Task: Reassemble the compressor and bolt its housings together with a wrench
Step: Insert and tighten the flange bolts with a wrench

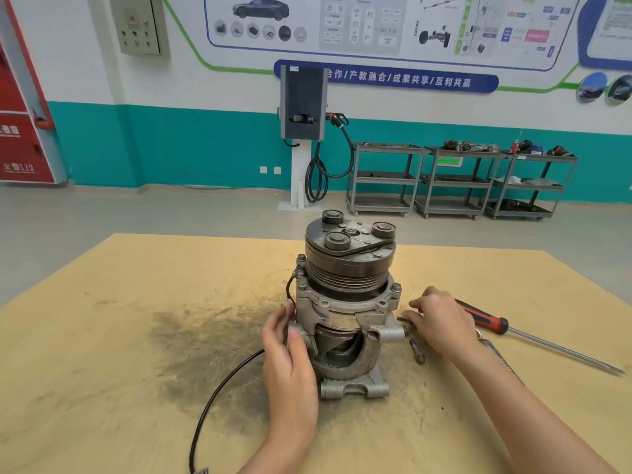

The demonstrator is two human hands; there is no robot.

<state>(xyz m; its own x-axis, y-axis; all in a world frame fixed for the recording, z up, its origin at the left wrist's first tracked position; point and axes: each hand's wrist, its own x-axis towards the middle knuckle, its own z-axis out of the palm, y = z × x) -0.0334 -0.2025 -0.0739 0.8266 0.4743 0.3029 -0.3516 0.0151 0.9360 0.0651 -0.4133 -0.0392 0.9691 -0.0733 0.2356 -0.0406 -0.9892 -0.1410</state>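
Bright, even indoor light with only soft shadows under the compressor; wide-angle bending curves the table edges and wall, and the far posters look slightly blurred

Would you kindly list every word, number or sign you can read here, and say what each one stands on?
"合作/产教融合/成果共享/互利共赢": blue banner on the wall.
"119", after blurred characters: red cabinet.
Green label on a grey cart: blurred.
Wall posters, grey control box: print too small.
Compressor, screwdriver: no text visible.
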